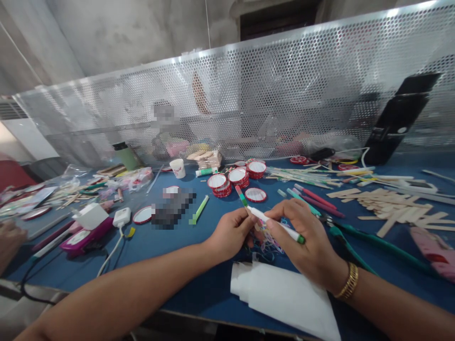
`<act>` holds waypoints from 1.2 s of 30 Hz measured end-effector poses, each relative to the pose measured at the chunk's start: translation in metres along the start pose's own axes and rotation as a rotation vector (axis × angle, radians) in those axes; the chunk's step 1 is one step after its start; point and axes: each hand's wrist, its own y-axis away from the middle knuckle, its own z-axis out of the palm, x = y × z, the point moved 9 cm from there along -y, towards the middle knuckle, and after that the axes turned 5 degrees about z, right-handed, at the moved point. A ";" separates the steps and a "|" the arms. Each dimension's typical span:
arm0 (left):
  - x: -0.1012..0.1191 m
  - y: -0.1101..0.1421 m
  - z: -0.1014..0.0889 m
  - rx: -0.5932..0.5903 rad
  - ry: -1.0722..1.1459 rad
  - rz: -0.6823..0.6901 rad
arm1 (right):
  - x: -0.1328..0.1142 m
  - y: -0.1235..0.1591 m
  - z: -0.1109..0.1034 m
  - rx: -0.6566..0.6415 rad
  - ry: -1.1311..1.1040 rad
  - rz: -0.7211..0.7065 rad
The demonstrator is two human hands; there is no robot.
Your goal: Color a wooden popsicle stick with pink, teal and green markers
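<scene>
My left hand [231,234] is closed in a pinch around a thin stick [241,195] whose far end is coloured red and green. In my right hand [307,239] is a white marker pen [289,231] with a green end, its other end touching or very close to the stick just above my left fingers. Under both hands lies a tangle of thin pastel strands [268,246], partly hidden. White paper sheets [284,298] rest below my right hand. Teal-handled pliers [350,246] lie just right of it.
Wooden sticks [394,208] are piled at the right. Red-rimmed round tins [220,184] stand mid-table near a paper cup [177,168]. A perforated metal screen [227,104] closes off the back. Left are a purple power strip [76,241] and another person's hand [10,241].
</scene>
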 end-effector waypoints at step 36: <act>0.000 -0.001 0.000 -0.014 -0.008 0.002 | 0.006 -0.001 -0.002 0.027 0.040 0.031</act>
